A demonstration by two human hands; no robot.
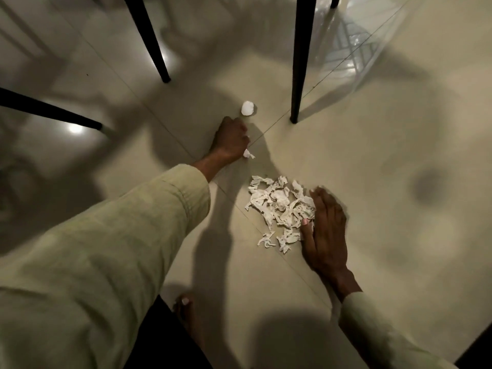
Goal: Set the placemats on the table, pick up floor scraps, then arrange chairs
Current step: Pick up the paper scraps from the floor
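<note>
A pile of torn white paper scraps lies on the pale tiled floor. My right hand rests flat on the floor with fingers apart, pressed against the pile's right side. My left hand is stretched out further away, closed in a fist, with a white paper scrap sticking out of its lower edge. A crumpled white paper ball sits on the floor just beyond the left fist, not touching it.
Black chair legs stand close by: one at upper left, one right of the paper ball, one slanting at far left. My bare foot is at the bottom. A dark edge cuts the bottom right corner.
</note>
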